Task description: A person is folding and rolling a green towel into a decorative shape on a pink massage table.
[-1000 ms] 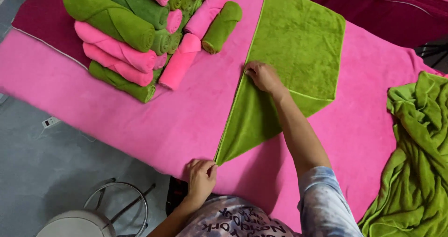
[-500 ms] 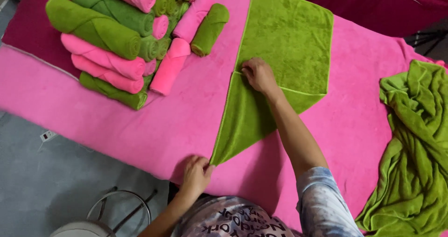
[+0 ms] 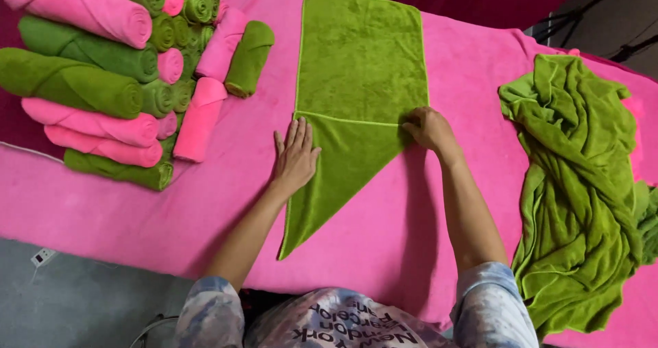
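Both hands have shifted: the left hand (image 3: 296,157), which pinched the towel's point at the table edge a second ago, now lies flat with fingers spread on the left edge of the green towel (image 3: 356,81), while the right hand (image 3: 426,127) has gone from the left edge to the right one, fingers curled and pressing there. Spread on the pink cover (image 3: 425,218), the towel is fuzzy, its near end folded into a triangle. Rolled towels (image 3: 103,81) lie stacked left; a crumpled green cloth (image 3: 582,183) lies right

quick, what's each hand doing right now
Left hand: open, flat on the green towel.
Right hand: fingers curled at the towel's right edge; grip cannot be told.
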